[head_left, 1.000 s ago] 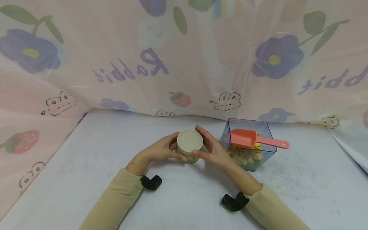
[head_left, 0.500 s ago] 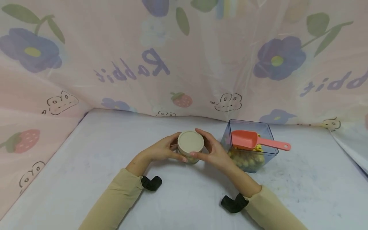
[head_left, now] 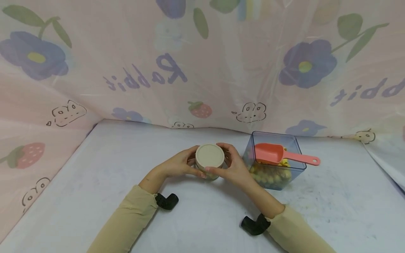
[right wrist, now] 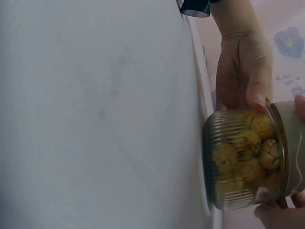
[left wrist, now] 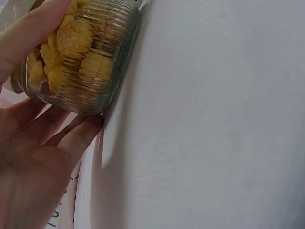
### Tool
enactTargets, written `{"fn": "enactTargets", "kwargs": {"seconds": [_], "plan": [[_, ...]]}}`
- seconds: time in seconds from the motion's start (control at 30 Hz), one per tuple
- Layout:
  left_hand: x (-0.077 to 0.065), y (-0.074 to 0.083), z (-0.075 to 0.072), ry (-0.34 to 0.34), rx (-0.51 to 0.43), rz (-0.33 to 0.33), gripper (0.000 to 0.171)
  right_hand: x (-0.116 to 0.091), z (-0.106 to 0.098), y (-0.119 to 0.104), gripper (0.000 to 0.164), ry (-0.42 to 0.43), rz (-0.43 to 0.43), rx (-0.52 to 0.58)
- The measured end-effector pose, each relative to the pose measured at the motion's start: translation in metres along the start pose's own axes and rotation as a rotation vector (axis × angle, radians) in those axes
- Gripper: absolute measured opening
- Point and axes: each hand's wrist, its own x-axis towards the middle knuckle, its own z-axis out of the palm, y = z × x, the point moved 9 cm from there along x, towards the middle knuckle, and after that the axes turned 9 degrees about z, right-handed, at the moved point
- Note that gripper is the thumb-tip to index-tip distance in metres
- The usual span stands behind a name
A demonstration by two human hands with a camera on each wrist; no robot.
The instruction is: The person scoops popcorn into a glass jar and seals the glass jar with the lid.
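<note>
A ribbed glass jar (left wrist: 95,57) stands upright on the white table in the head view, filled with yellow popcorn-like pieces. Its round cream lid (head_left: 209,155) sits on top. From the left, my left hand (head_left: 177,164) holds the glass body, thumb in front and fingers behind. My right hand (head_left: 235,169) grips the lid's edge from the right; its thumb lies across the front rim and its fingers go round the back. In the right wrist view, the jar (right wrist: 243,160) shows the lid flush against the glass neck.
Right of the jar stands a clear bluish plastic box (head_left: 295,173) holding more yellow pieces. A coral-pink scoop (head_left: 270,153) lies across its top, its handle sticking out over the right rim. A printed pink curtain (head_left: 218,77) closes off the table's back and left side.
My right hand has turned a little round the lid, its thumb sliding leftward along the front rim. My left hand and the jar stay almost in place.
</note>
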Motion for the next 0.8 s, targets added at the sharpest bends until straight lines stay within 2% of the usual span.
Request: {"fn": "enactTargets", "kwargs": {"seconds": [0.13, 0.23, 0.37, 0.5, 0.63, 0.8], "plan": [[0.0, -0.002, -0.001, 0.006, -0.004, -0.011, 0.081, -0.001, 0.001, 0.0, 0.09, -0.026, 0.001, 0.006], [0.0, -0.002, -0.001, 0.006, -0.007, -0.01, 0.08, -0.003, 0.001, -0.002, 0.095, -0.079, -0.034, 0.021], [-0.001, -0.002, 0.0, 0.004, -0.006, -0.015, 0.08, -0.005, 0.003, -0.008, 0.091, -0.17, -0.125, 0.047], [-0.001, -0.002, 0.0, 0.009, -0.001, -0.034, 0.081, -0.005, 0.005, -0.01, 0.086, -0.227, -0.163, 0.068], [-0.001, -0.001, 0.0, 0.01, -0.006, -0.034, 0.081, -0.004, 0.004, -0.011, 0.082, -0.228, -0.17, 0.08], [0.0, -0.001, 0.0, 0.009, -0.008, -0.031, 0.082, -0.003, 0.001, -0.009, 0.077, -0.159, -0.12, 0.072]]}}
